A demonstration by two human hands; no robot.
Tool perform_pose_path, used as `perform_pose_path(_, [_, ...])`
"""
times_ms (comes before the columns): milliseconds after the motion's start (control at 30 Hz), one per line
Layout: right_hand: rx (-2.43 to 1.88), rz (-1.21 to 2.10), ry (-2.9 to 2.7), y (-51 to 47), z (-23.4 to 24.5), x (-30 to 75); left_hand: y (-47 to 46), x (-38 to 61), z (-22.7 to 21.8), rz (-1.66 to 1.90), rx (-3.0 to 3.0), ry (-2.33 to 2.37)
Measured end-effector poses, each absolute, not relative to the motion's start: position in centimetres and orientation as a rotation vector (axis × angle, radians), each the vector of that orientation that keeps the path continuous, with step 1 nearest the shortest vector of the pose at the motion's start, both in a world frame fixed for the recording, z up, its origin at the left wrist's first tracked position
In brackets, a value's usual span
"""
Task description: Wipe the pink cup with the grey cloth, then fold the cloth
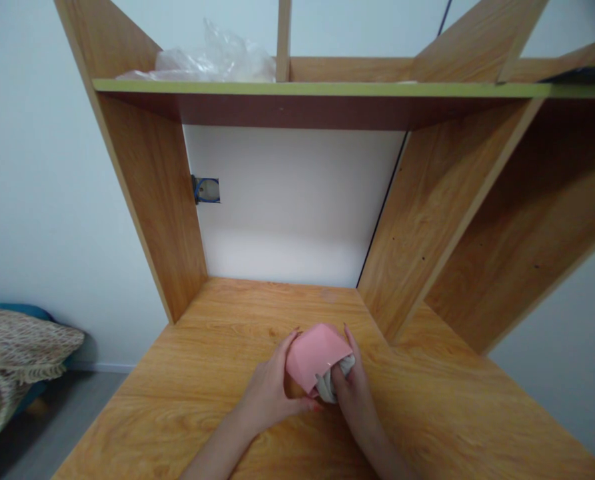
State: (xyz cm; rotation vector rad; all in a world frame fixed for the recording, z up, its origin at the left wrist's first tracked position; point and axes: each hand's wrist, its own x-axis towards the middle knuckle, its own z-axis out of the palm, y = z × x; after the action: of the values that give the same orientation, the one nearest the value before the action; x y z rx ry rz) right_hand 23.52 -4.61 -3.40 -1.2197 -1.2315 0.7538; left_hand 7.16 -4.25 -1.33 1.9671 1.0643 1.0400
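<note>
A pink, faceted, bowl-like container [314,353] is tipped on its side above the desk, its opening turned toward my right hand. The fingers and thumb of my left hand [267,395] wrap round its left side. A crumpled light-grey cloth [326,389] is bunched at the lower right rim, partly inside the opening. My right hand [356,395] presses this cloth with its thumb, while its other fingers reach behind the container's right side. The inside of the container is mostly hidden.
Under both hands lies a wood-grain desktop [177,387]. Upright wooden panels [152,180] flank it, joined above by a green-edged shelf [297,88] bearing a clear plastic bag [217,59]. An open wall box [208,191] shows blue wire. A fringed blanket [22,343] lies at far left.
</note>
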Motion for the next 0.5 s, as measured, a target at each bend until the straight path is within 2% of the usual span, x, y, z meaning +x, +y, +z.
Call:
perform_pose_path(133, [-1.198,0.754,-1.177,-4.6,-3.0,23.3,-4.6,7.5,-1.5,1.026,1.949,0.989])
perform_pose_path(500, [-1.351,0.734,-1.139,-3.8,-2.8,23.1,-4.7,7.5,-1.4,1.056,2.032,1.213])
